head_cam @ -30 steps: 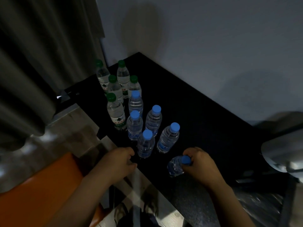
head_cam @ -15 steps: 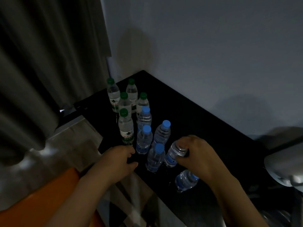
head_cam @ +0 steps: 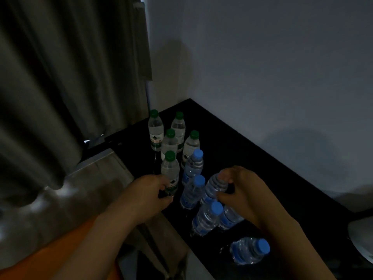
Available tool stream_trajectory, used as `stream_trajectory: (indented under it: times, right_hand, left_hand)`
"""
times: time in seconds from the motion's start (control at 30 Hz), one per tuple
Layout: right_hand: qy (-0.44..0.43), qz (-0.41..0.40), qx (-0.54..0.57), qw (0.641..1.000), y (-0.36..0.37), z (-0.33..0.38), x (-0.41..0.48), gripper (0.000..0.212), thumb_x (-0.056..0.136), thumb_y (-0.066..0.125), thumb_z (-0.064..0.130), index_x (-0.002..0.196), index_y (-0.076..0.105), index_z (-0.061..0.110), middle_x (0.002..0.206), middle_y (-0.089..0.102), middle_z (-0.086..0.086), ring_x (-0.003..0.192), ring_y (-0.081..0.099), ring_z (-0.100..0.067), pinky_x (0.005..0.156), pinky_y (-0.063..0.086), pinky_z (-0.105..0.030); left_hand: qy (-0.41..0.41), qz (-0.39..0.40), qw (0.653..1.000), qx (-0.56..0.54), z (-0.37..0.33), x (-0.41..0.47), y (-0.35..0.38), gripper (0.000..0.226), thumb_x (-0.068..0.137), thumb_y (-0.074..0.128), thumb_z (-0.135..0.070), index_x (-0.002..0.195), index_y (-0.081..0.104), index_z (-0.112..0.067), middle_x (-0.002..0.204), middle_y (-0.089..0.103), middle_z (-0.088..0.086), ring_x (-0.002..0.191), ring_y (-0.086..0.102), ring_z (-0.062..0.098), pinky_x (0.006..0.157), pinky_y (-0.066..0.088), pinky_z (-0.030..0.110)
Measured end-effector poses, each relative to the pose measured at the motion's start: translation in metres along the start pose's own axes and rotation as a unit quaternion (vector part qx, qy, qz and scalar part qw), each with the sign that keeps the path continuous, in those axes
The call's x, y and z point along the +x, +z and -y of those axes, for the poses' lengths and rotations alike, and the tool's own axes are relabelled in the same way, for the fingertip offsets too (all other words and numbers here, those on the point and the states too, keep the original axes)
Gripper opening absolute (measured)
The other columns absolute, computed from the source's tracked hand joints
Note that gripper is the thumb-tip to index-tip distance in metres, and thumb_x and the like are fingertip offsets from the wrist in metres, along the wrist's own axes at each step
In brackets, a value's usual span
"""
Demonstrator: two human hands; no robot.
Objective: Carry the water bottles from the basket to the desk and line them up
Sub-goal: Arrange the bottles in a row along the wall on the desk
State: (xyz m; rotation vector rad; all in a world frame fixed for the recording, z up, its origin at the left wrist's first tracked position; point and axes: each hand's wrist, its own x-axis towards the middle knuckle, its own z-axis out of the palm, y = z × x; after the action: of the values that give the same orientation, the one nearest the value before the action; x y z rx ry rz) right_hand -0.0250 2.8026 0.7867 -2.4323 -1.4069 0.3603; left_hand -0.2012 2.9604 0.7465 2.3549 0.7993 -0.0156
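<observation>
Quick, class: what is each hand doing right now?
Left hand: closed round the base of the nearest green-capped bottle.
Right hand: closed round the top of a blue-labelled bottle, cap hidden.

Dim, bluish and grainy; soft shadows fall on the wall [head_cam: 262, 67], and the curtain [head_cam: 60, 77] bows and blurs at the left edge

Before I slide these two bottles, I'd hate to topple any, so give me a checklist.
1. Left hand grips nearest green-capped bottle: ok.
2. Right hand grips blue-labelled bottle by its top: ok.
3. Bottles form one line: not ok, bunched two abreast.
4. Stray blue-capped bottle joined to the group: not ok, stands apart.
5. Bare desk toward the wall: ok.
6. Basket emptied: cannot tell, out of view.
</observation>
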Motion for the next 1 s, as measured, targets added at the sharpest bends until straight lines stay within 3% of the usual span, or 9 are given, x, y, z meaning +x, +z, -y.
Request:
stream_trajectory:
  times: [0.2,0.4,0.53,0.8,1.0]
  right_hand:
    - [-0.018,-0.005,0.048,0.999,-0.01,-0.02,0.045,0.035,0.083,0.067,0.031,0.116,0.06,0.02,0.107,0.056,0.005,0.094,0.056,-0.008,0.084,0.044,-0.019]
    - [-0.034,-0.009,0.036,0.999,-0.016,-0.031,0.082,0.04,0.086,0.064,0.032,0.124,0.058,0.02,0.119,0.057,0.004,0.102,0.054,-0.006,0.085,0.041,-0.013]
    - [-0.039,-0.014,0.032,0.999,-0.018,-0.032,0.104,0.04,0.087,0.064,0.034,0.124,0.058,0.02,0.119,0.058,0.003,0.1,0.055,-0.005,0.086,0.044,-0.016]
    - [-0.025,-0.014,0.006,1.0,-0.009,-0.02,0.17,0.039,0.088,0.061,0.034,0.123,0.057,0.018,0.117,0.059,0.001,0.102,0.054,-0.01,0.088,0.042,-0.019]
    - [0.034,0.012,-0.006,0.999,0.007,0.007,0.229,0.044,0.086,0.064,0.033,0.125,0.056,0.017,0.116,0.058,-0.003,0.105,0.056,-0.016,0.092,0.045,-0.029]
  left_hand:
    - [0.006,-0.037,0.999,0.017,0.0,0.038,-0.015,0.027,0.086,0.066,-0.029,0.112,0.061,-0.023,0.102,0.058,-0.013,0.087,0.049,-0.003,0.062,0.035,0.001]
    - [-0.028,-0.053,0.998,0.028,0.006,0.069,-0.037,0.038,0.084,0.067,-0.035,0.12,0.058,-0.028,0.114,0.062,-0.008,0.097,0.055,0.003,0.081,0.043,0.018]
    - [-0.019,-0.062,0.997,0.037,0.012,0.092,-0.052,0.039,0.083,0.067,-0.035,0.12,0.058,-0.026,0.114,0.063,-0.008,0.092,0.053,-0.001,0.073,0.041,0.013]
    - [0.024,-0.043,0.997,0.056,0.047,0.156,-0.088,0.039,0.084,0.068,-0.032,0.121,0.06,-0.021,0.115,0.064,-0.003,0.103,0.06,0.01,0.084,0.044,0.017]
    - [0.06,-0.021,0.995,0.078,0.089,0.217,-0.124,0.042,0.082,0.069,-0.032,0.12,0.059,-0.018,0.116,0.063,0.003,0.1,0.061,0.016,0.088,0.05,0.032]
